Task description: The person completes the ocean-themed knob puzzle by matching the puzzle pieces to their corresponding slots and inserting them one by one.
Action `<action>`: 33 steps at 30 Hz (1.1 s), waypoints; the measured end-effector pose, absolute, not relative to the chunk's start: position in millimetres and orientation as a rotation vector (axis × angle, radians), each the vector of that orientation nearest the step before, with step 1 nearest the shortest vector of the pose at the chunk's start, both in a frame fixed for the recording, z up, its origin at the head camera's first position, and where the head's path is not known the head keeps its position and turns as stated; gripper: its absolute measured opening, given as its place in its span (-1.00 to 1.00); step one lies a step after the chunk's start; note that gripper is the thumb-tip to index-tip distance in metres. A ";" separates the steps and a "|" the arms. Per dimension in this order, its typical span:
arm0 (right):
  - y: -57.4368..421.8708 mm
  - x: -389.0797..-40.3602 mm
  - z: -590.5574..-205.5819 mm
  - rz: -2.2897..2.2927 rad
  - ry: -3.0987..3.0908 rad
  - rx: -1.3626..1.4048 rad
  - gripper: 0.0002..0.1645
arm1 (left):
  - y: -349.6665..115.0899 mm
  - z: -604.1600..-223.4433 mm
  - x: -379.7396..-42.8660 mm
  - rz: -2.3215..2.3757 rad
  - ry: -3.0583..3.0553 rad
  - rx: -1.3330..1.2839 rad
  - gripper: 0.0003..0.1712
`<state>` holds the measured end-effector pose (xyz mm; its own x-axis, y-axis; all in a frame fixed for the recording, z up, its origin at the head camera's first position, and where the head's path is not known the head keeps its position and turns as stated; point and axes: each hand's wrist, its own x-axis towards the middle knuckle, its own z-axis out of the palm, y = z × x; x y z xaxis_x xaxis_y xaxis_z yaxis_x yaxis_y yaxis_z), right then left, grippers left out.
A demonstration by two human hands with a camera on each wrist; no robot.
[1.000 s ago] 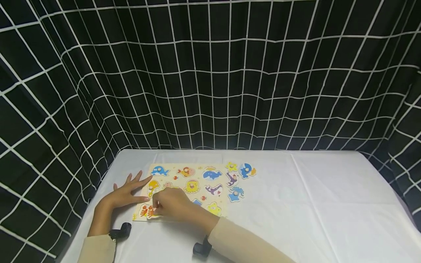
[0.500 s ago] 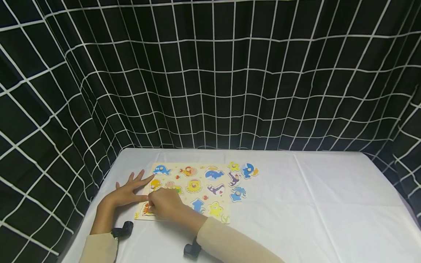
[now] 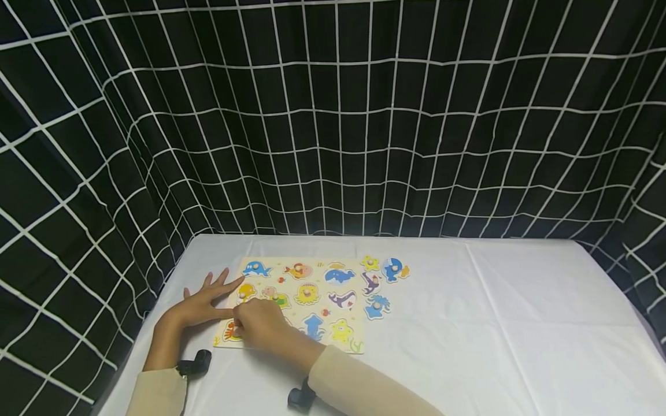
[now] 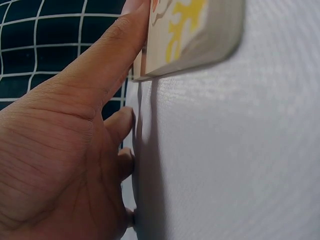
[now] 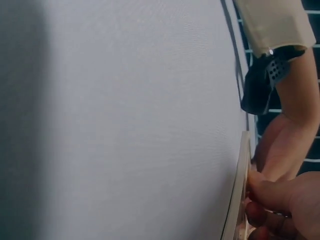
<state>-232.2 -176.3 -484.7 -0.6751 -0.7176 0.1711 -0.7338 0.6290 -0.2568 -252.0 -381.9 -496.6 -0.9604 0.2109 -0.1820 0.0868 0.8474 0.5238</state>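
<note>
A pale peg puzzle board with sea animals lies on the white table. In the head view my right hand is at its lower left corner, pinching the red crab piece, which lies over the printed crab spot and is partly hidden by the fingers. The right wrist view has that hand's thumb and fingertips close against the board face. My left hand spreads its fingers along the board's left edge, the thumb on the board close to the right hand. In the left wrist view its thumb reaches the board's corner.
Right of the board lie loose pieces: a yellow starfish, a blue and orange piece, a purple piece and a blue one. White cloth covers the table. Black curtain with white grid lines surrounds it.
My right hand has moved slightly left with the crab piece, from beside the printed crab to over it. The left hand stays at the board's edge. The head view has shifted a little.
</note>
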 end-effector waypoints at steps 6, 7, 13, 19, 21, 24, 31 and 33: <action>-176.8 -232.7 -484.4 0.459 -2.778 1.235 -0.86 | -381.0 -495.3 -252.7 0.765 2.791 0.223 0.11; -175.7 -232.4 -484.1 0.459 -2.769 1.239 -0.86 | -380.8 -495.0 -252.5 0.765 2.789 0.224 0.11; -160.8 -231.1 -481.4 0.541 -2.737 1.280 -0.87 | -378.7 -494.6 -251.9 0.776 2.784 0.249 0.10; -132.9 -231.2 -469.9 0.661 -2.749 1.321 -0.82 | -378.6 -497.5 -252.1 0.761 2.797 0.222 0.08; -121.6 -232.6 -466.4 0.668 -2.747 1.327 -0.85 | -378.5 -498.1 -252.5 0.751 2.806 0.214 0.07; -103.2 -235.5 -461.3 0.705 -2.751 1.315 -0.86 | -379.0 -499.2 -253.5 0.744 2.815 0.202 0.07; -57.4 -244.2 -448.4 0.806 -2.751 1.235 -0.85 | -381.0 -504.8 -254.2 0.780 2.819 0.184 0.09; -44.3 -246.7 -446.4 0.814 -2.758 1.195 -0.85 | -381.8 -507.4 -254.0 0.805 2.814 0.187 0.10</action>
